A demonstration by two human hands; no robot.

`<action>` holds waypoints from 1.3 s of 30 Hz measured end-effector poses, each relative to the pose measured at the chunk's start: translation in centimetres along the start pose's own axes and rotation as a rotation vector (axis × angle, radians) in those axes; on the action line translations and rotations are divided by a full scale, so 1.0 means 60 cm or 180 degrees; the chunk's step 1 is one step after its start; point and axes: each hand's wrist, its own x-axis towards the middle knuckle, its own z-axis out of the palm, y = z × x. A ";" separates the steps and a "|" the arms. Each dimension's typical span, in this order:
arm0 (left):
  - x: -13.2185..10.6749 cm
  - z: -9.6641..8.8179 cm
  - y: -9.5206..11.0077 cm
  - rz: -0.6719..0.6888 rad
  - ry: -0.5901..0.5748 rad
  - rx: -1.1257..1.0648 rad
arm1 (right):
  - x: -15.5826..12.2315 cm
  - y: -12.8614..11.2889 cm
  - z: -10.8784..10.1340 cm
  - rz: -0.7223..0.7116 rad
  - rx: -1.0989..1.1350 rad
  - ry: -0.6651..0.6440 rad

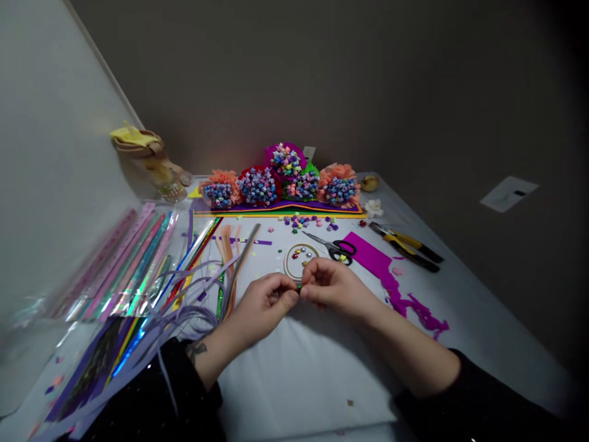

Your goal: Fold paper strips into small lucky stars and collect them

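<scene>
My left hand [264, 301] and my right hand [334, 283] meet over the middle of the white table [294, 362]. Both pinch one tiny folded paper piece [299, 287] between thumb and fingertips; it looks dark green, too small to make out further. Just beyond the hands lies a small ring-shaped lid [300, 258] holding a few little paper stars. Long paper strips [202, 264] in purple, orange and foil colours fan out left of my left hand.
Scissors [338, 248] and a magenta paper sheet [368, 255] with torn scraps lie right of the ring. Yellow-handled pliers [407, 245] sit further right. Paper flower bouquets [283, 181] filled with small stars stand at the back. Packets of foil strips [124, 264] lie at the left.
</scene>
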 end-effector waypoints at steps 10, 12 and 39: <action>0.003 -0.002 0.008 0.0085 0.0222 0.0265 | -0.002 -0.007 0.007 0.0094 -0.0676 -0.0040; 0.004 -0.001 0.009 0.0001 0.0190 0.0142 | -0.002 -0.009 0.007 0.0083 -0.0812 -0.0018; 0.003 0.001 0.018 -0.0383 0.0335 -0.0105 | -0.006 -0.001 0.010 -0.1737 -0.2020 0.0086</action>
